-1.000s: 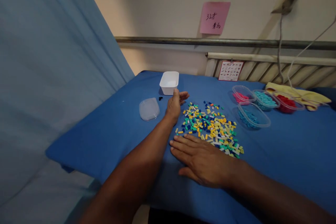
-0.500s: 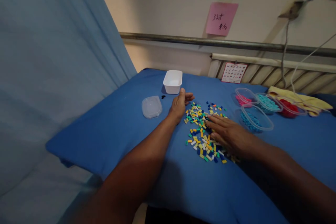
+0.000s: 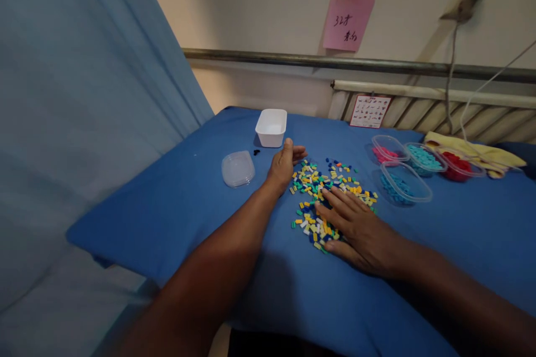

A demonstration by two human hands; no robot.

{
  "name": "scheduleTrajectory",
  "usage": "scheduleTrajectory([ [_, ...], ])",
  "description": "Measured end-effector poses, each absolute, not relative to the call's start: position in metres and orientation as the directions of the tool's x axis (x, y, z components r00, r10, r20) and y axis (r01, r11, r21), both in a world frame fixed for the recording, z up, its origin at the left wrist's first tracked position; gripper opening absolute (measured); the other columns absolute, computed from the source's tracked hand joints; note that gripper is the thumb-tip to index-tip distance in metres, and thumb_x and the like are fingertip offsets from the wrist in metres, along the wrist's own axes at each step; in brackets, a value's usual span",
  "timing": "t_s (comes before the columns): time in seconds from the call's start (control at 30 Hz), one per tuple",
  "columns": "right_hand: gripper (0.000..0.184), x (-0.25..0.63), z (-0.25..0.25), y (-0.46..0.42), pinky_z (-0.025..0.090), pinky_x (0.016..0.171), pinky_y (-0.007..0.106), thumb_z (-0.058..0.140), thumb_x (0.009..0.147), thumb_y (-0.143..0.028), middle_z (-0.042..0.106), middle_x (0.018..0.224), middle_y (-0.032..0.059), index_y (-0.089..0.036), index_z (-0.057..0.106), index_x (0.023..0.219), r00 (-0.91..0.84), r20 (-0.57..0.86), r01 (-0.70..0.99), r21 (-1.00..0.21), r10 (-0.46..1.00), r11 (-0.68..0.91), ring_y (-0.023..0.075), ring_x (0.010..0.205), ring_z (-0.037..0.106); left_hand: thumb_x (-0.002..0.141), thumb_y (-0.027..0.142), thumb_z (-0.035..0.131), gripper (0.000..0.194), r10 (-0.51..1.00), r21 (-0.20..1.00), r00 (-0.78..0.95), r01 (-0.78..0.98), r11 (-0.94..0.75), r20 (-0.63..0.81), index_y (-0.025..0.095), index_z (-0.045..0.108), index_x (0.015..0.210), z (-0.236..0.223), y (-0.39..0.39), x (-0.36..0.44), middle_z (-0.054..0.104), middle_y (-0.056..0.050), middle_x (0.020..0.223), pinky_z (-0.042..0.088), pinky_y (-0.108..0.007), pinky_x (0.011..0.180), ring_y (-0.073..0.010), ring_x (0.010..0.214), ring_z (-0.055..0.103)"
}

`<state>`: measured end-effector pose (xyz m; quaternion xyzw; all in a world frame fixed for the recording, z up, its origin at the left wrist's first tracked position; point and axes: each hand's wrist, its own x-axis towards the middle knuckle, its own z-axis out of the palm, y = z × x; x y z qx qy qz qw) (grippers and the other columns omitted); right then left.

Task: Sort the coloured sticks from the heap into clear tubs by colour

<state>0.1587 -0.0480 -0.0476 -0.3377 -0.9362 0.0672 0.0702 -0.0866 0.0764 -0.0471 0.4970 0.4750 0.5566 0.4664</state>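
Small plastic building blocks (image 3: 311,182) in yellow, green, dark blue, white and orange lie spread over the blue cloth. My left hand (image 3: 283,166) stands on its edge along the left side of the spread, fingers stretched forward and holding nothing. Palm down over the right part of the blocks is my right hand (image 3: 355,228), its fingers spread. Some blocks under that palm are hidden. Just beyond my left hand stands a white plastic tub (image 3: 271,129). A clear lid (image 3: 238,169) lies to the left of it, with small black pieces (image 3: 256,152) beside the lid.
At the right are clear containers of pink pieces (image 3: 384,154), turquoise pieces (image 3: 425,156), red pieces (image 3: 456,163) and blue pieces (image 3: 397,188). A yellow cloth (image 3: 489,153) lies behind them. A radiator (image 3: 412,103) and a pipe (image 3: 268,57) run along the wall; a curtain (image 3: 104,67) hangs left.
My right hand has swept from the near edge of the blocks up and right onto them, then slid slightly back nearer me. Blocks have shifted toward the near side. My left hand stays beside them.
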Motion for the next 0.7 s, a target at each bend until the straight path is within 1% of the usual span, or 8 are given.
scheduleTrajectory([
  [0.13,0.075,0.129,-0.042,-0.015,0.021,0.135,0.064,0.032,0.113,-0.068,0.023,0.181,0.0163,-0.022,0.039,0.172,-0.733,0.07,0.662,-0.157,0.677,0.733,0.0377,0.169,0.015,0.104,0.081,0.036,0.079,0.994,0.992,-0.046,-0.069,-0.106,0.103,0.014,0.077,0.112,-0.048,0.078,-0.087,0.079,-0.02,0.122,0.054,-0.047,0.109,-0.0329,0.12,0.074],
  [0.23,0.076,0.115,-0.039,0.015,0.021,0.135,0.062,0.025,0.113,-0.068,0.022,0.181,0.0154,-0.022,0.038,0.173,-0.712,0.038,0.689,-0.158,0.701,0.708,0.0374,0.169,0.016,0.105,0.08,0.034,0.081,0.994,0.992,-0.035,-0.063,-0.106,0.104,0.012,0.077,0.115,-0.048,0.077,-0.087,0.079,-0.021,0.123,0.054,-0.046,0.109,-0.0323,0.122,0.074],
  [0.3,0.078,0.11,-0.038,0.034,0.021,0.135,0.063,0.022,0.113,-0.069,0.023,0.181,0.0168,-0.022,0.037,0.173,-0.69,0.001,0.714,-0.158,0.724,0.682,0.0382,0.169,0.018,0.106,0.079,0.031,0.082,0.994,0.993,-0.028,-0.058,-0.105,0.103,0.012,0.077,0.118,-0.048,0.077,-0.088,0.078,-0.021,0.124,0.054,-0.045,0.109,-0.032,0.123,0.073],
  [0.43,0.076,0.111,-0.039,0.059,0.025,0.133,0.066,0.025,0.114,-0.066,0.028,0.179,0.0198,-0.02,0.037,0.173,-0.644,-0.012,0.754,-0.183,0.765,0.631,0.0412,0.166,0.026,0.106,0.079,0.031,0.083,0.995,0.993,-0.014,-0.06,-0.103,0.102,0.011,0.077,0.118,-0.049,0.077,-0.087,0.077,-0.022,0.127,0.053,-0.047,0.11,-0.0333,0.123,0.073],
  [0.57,0.073,0.124,-0.043,0.061,0.03,0.13,0.067,0.03,0.115,-0.058,0.033,0.176,0.025,-0.012,0.041,0.17,-0.619,0.014,0.769,-0.192,0.785,0.61,0.0439,0.165,0.029,0.105,0.081,0.032,0.084,0.994,0.993,-0.002,-0.041,-0.106,0.106,0.011,0.077,0.115,-0.047,0.077,-0.086,0.077,-0.023,0.128,0.053,-0.048,0.112,-0.0345,0.125,0.073],
  [0.7,0.069,0.145,-0.045,0.037,0.031,0.13,0.068,0.034,0.114,-0.056,0.038,0.175,0.0229,-0.015,0.043,0.169,-0.642,0.051,0.741,-0.217,0.765,0.636,0.041,0.164,0.033,0.107,0.079,0.032,0.082,0.994,0.994,0.0,-0.006,-0.108,0.108,0.011,0.078,0.114,-0.046,0.074,-0.084,0.077,-0.022,0.127,0.052,-0.05,0.113,-0.0346,0.124,0.073],
])
